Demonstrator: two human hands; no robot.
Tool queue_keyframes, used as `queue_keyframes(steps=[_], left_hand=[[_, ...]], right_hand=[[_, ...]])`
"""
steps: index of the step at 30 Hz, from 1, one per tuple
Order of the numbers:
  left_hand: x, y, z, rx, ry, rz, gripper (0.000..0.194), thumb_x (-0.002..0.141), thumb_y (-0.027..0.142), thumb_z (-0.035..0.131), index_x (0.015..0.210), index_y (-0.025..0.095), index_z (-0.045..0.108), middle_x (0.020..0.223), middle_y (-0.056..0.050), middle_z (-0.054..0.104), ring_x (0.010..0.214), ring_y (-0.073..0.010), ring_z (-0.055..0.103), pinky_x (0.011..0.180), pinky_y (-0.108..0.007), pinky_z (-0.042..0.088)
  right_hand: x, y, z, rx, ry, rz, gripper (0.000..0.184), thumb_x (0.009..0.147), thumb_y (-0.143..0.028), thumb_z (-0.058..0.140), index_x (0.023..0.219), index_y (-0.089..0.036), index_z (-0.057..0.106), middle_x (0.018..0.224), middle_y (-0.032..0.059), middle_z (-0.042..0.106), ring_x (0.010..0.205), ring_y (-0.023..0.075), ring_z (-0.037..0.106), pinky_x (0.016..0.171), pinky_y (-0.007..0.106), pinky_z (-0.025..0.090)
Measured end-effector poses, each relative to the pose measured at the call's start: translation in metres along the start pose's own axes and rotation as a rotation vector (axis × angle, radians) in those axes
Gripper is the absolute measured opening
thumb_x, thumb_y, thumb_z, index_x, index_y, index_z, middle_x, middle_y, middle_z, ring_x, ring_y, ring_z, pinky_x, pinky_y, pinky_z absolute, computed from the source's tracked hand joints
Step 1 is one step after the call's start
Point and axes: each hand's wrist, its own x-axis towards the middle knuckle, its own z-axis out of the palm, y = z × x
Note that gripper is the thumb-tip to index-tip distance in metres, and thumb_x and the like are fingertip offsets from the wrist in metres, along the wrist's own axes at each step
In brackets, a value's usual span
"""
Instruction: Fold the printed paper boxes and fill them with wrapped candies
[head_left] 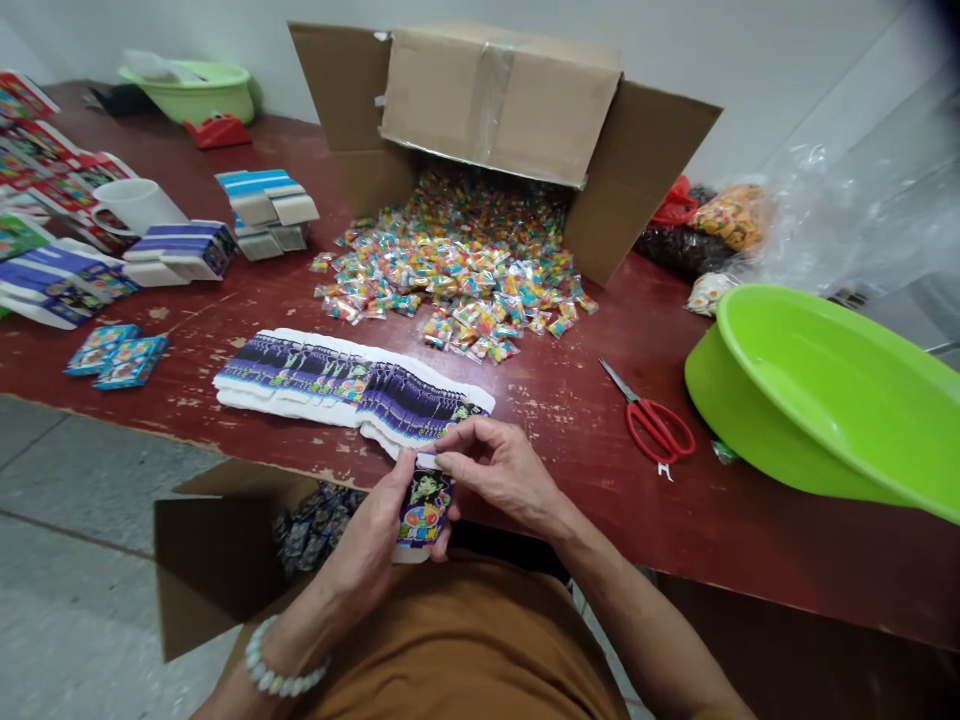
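My left hand (373, 522) grips a small purple and black candy box (422, 512) with a green cartoon figure, held upright over the table's front edge. At its top, my right hand (504, 468) pinches the white end flap between thumb and forefinger. Just beyond my hands lie overlapping rows of flattened boxes (322, 378) in the same print. Farther back, many small clear packets of colourful candy (465, 270) spill from a cardboard carton (499, 100) tipped on its side. The inside of the held box is hidden from me.
Red-handled scissors (656, 428) and a green basin (832, 400) sit to the right. Two blue packs (120, 355), box stacks (262, 210) and a white mug (139, 207) are on the left. Below the table edge, an open carton (214, 570) holds dark packs.
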Motion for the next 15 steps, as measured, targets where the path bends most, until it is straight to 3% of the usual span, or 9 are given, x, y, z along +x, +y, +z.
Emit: queue_keyframes(steps=[3,6,9,11,15], left_hand=[[0.001,-0.003,-0.002,0.057,-0.005,0.056,0.062,0.088,0.07,0.051,0.078,0.012,0.069,0.067,-0.007,0.071,0.047,-0.0125,0.059,0.051,-0.024,0.049],[0.002,-0.005,-0.006,0.102,0.029,0.085,0.063,0.088,0.07,0.05,0.081,0.011,0.072,0.057,-0.006,0.067,0.046,-0.0128,0.057,0.05,-0.023,0.047],[0.001,-0.004,-0.008,0.104,0.044,0.097,0.064,0.087,0.069,0.054,0.11,0.012,0.071,0.06,-0.004,0.067,0.046,-0.0138,0.058,0.049,-0.024,0.046],[0.001,-0.003,-0.007,0.083,0.03,0.09,0.069,0.087,0.069,0.054,0.133,0.018,0.059,0.066,-0.003,0.069,0.045,-0.014,0.059,0.047,-0.024,0.046],[-0.001,-0.007,-0.004,0.081,-0.003,0.047,0.073,0.087,0.07,0.052,0.145,0.027,0.044,0.067,0.001,0.067,0.042,-0.0139,0.059,0.044,-0.023,0.044]], right_hand=[[0.004,0.0,0.002,-0.023,0.063,-0.019,0.011,0.078,-0.028,0.073,0.079,-0.017,0.069,0.07,-0.0014,0.068,0.056,0.01,0.061,0.056,0.023,0.048],[0.005,0.002,0.001,-0.088,0.095,-0.057,0.01,0.08,-0.027,0.071,0.081,-0.017,0.071,0.074,0.0005,0.071,0.061,0.0115,0.062,0.06,0.025,0.049],[0.002,-0.001,-0.003,-0.17,-0.029,-0.187,0.012,0.087,-0.028,0.066,0.082,-0.018,0.07,0.092,0.0045,0.075,0.081,0.0158,0.068,0.074,0.029,0.052],[-0.001,-0.007,-0.006,-0.257,-0.142,-0.278,0.017,0.093,-0.027,0.06,0.08,-0.019,0.068,0.103,0.0052,0.074,0.093,0.017,0.068,0.084,0.032,0.051],[-0.002,-0.013,-0.01,-0.599,-0.226,-0.463,0.011,0.093,-0.024,0.061,0.085,-0.023,0.069,0.098,0.0049,0.071,0.092,0.0182,0.064,0.087,0.035,0.05]])
